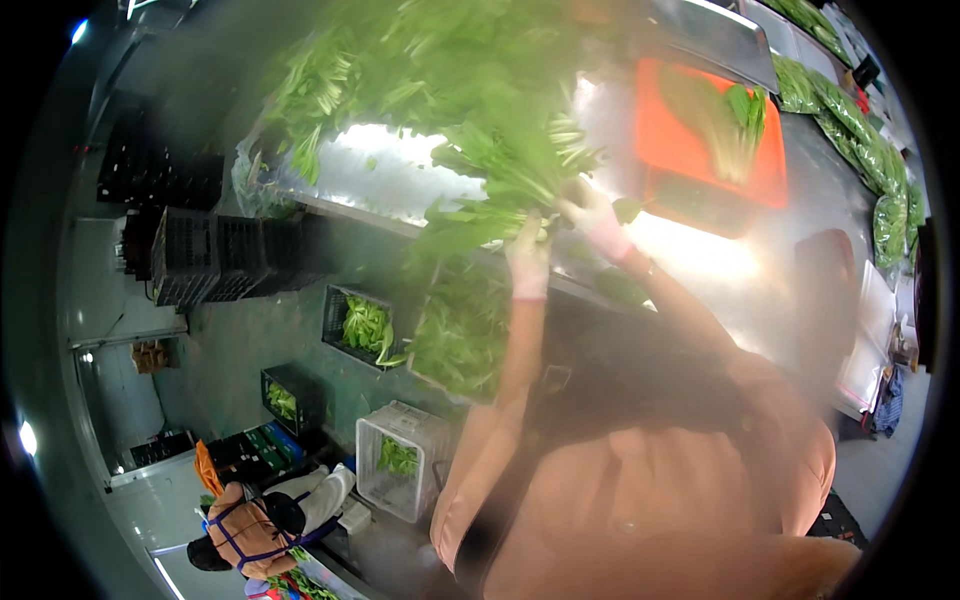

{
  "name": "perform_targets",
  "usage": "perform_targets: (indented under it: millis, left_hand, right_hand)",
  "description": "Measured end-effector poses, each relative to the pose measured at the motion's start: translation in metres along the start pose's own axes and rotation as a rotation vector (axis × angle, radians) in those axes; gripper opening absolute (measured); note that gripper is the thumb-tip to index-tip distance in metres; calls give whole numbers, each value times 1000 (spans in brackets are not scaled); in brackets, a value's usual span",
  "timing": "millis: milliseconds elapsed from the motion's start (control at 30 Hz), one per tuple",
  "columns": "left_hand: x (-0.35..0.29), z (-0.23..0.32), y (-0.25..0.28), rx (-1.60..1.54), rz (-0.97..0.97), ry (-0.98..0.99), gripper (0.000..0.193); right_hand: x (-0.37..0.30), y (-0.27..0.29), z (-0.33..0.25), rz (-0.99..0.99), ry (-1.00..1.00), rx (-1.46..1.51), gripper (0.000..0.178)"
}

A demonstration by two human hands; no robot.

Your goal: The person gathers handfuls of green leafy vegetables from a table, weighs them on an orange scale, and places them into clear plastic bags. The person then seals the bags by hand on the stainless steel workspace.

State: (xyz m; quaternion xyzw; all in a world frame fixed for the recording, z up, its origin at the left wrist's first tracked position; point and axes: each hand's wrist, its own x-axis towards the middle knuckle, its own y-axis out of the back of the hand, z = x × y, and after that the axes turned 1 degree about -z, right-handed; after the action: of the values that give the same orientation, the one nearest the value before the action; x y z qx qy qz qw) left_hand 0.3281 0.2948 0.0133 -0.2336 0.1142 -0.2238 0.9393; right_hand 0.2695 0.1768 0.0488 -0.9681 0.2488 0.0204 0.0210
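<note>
Both of my hands wear white gloves with pink cuffs and meet over the near edge of a shiny metal table [400,172]. My left hand [528,255] is closed on the stem end of some leafy greens [462,228], whose leaves point to the left. Close beside it, my right hand [597,222] has its fingers bent around the pale stem ends. Haze over the picture blurs the fingertips. A large heap of the same greens [420,70] covers the far side of the table. To the right, an orange tray [655,120] holds a bunch of greens [740,130].
Bagged greens [860,140] line the far right. Below the table's left edge stand a crate of greens [460,340], a black crate [335,325] and a white crate [440,480]. Black crates [190,255] are stacked at left. Another person [250,525] bends at lower left.
</note>
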Motion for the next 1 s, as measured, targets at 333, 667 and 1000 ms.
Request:
perform_targets:
  millis: [333, 667, 1000]
  left_hand:
    - [-4, 2, 2, -293, 6, 165, 33]
    - [-1, 13, 16, -478, -239, 265, 50]
    - [1, -5, 20, -439, -214, 311, 43]
  right_hand:
    - [-20, -6, -1, -53, 579, -587, 16]
    - [-37, 31, -49, -285, -195, -378, 30]
    - [-7, -5, -17, -148, -39, 25, 19]
